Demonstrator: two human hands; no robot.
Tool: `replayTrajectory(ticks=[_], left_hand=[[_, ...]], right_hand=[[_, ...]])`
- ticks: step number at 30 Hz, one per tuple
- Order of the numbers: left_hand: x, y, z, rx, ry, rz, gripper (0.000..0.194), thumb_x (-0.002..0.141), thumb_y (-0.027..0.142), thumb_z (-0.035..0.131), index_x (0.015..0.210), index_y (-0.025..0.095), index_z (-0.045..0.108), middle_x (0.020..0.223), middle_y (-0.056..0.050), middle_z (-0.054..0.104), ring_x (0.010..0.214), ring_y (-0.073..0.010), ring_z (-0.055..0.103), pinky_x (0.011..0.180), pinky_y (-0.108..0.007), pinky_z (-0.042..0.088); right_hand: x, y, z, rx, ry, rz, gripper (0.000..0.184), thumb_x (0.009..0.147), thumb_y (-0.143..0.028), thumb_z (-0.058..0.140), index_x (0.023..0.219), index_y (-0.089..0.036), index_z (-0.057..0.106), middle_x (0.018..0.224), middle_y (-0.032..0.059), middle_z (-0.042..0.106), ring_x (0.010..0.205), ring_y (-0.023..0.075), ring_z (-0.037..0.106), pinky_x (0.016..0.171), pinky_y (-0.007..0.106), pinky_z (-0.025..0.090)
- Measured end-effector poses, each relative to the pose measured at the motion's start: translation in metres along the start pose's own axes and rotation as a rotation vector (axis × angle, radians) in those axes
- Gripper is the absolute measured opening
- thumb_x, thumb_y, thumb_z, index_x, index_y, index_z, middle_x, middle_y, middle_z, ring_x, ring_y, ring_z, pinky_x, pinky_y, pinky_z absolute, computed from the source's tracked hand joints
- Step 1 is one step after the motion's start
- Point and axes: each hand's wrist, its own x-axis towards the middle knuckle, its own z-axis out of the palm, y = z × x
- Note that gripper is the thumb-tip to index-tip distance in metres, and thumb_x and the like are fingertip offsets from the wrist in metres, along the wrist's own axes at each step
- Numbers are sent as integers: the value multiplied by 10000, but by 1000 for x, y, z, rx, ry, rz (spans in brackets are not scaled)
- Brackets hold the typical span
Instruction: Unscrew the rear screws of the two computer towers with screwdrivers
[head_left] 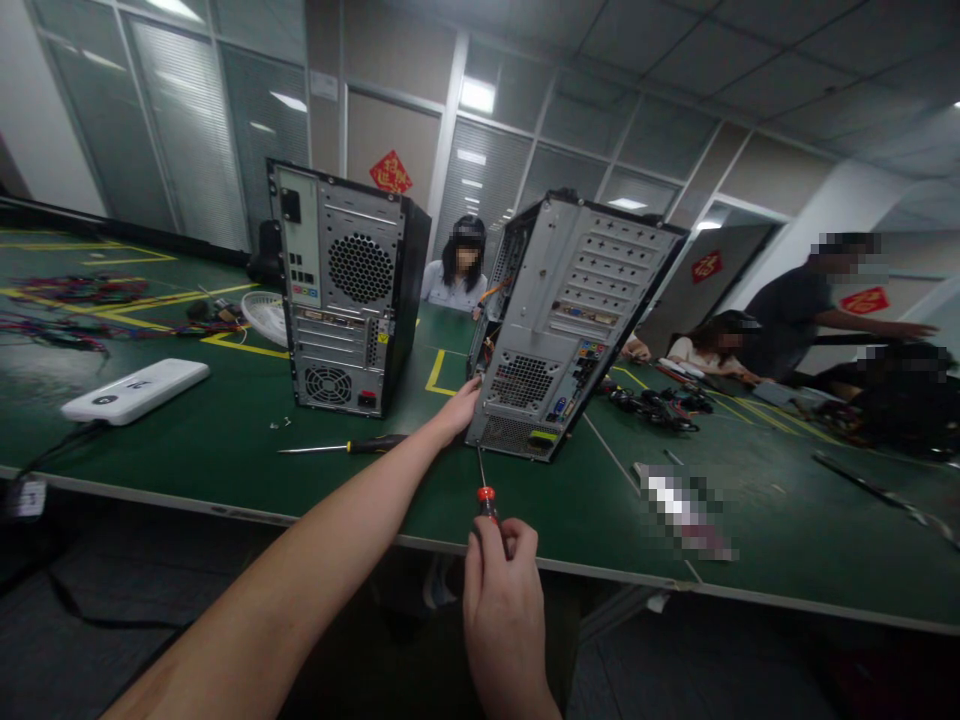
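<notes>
Green tabletop, marked out with yellow tape, carries two computer cases with their backs towards the person. The right computer case looks slanted in this view; whether it really tilts on the tabletop, I cannot tell. Its near side is open, with orange wires showing inside. The right hand is wrapped around the handle of a red-and-black screwdriver, whose shaft points up to the lower left corner of that case; the contact at the tip is too small to make out. The left hand is at the lower left edge of the same case, its fingers partly hidden, so I cannot tell whether they are closed on it.

The left computer case stands upright. In front of it lie some tiny metal bits and a black-handled screwdriver. Further left are a white power bank and loose coloured wires, with a white basket behind. Dark cables lie right of the right computer case. Across the tabletop sits a co-worker; another person is at the right, one arm stretched out.
</notes>
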Motion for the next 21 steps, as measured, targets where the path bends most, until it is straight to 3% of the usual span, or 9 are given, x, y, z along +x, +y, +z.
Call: replayTrajectory(ticks=[7,12,21], left_hand=[[-1,0,0,-4,-5,-17,620,900,488,578,1473,255,535,1483,-73,605,1381,-321,529,1131,-437,414],[2,-3,-1,3,10,0,619,888,501,603,1455,259,556,1418,-75,656,1341,-339,561,1118,-456,426],[-5,5,1,21,1,13,623,900,481,572,1470,231,547,1460,-81,624,1354,-316,555,1127,-435,419]], right_hand=[[0,-4,-2,103,0,36,252,1022,-214,444,1177,-199,641,1258,160,483,943,244,654,776,400,595],[-2,-4,0,101,-8,18,346,954,-105,424,1248,-162,597,1273,180,474,946,252,657,784,424,603],[-3,-5,0,105,-5,27,324,980,-142,424,1255,-172,591,1274,176,502,945,254,667,761,408,599]])
